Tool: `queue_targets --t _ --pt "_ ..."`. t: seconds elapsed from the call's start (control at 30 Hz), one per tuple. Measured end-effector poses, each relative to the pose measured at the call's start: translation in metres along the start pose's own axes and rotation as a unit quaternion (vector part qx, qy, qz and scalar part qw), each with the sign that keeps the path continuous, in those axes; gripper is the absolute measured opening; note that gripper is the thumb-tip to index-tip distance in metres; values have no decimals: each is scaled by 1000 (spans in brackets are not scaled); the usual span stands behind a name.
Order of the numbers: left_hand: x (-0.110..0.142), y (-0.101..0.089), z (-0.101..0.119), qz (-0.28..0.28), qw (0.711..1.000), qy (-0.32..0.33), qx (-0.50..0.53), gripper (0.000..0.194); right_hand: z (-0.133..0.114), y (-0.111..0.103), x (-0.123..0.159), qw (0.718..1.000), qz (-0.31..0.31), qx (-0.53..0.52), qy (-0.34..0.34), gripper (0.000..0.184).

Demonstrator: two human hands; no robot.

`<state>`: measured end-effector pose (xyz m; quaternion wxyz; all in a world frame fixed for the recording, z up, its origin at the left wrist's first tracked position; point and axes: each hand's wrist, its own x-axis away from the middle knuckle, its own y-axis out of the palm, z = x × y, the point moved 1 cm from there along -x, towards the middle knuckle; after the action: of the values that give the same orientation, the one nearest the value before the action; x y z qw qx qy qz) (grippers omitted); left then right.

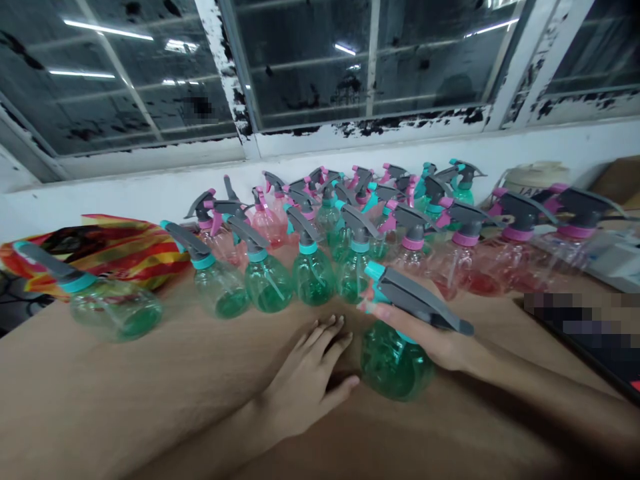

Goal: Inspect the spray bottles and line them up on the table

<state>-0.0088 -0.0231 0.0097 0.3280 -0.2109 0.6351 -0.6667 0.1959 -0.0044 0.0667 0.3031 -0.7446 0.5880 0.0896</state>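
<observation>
Head view: right hand [434,339] clasps green spray bottle [393,370] up top; left hand [306,379] spread, empty, on table [175,390] beside bottle.

Brown tabletop [125,387] with green and pink spray bottles [269,280]

Grimy windows [370,60] span twelve o'clock, strip lights [107,30] showing in dark panes, frames flaking. White wall [100,197] beneath. Red-and-yellow bag [150,247] crumpled at nine. Lettered pale tub [537,175] between two and three; brown box [620,180] near three. Dark flat item [607,357], partly blurred, toward four.
</observation>
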Motion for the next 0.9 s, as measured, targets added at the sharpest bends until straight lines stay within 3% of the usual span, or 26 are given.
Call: queue_targets --t 0.27,0.43,0.6,0.9 --pt "0 0 -1 9 1000 12 -14 51 -4 -3 3 1000 6 2 10 23" --pt "0 0 -1 12 1000 11 -4 51 -4 -3 1 1000 -7 -15 -7 13" --pt "-1 1 0 8 1000 9 -3 52 -3 -3 0 999 -6 -39 -7 24" --pt "-1 -1 1 -3 1000 3 -8 51 -5 -2 1 999 -7 -43 -6 26"
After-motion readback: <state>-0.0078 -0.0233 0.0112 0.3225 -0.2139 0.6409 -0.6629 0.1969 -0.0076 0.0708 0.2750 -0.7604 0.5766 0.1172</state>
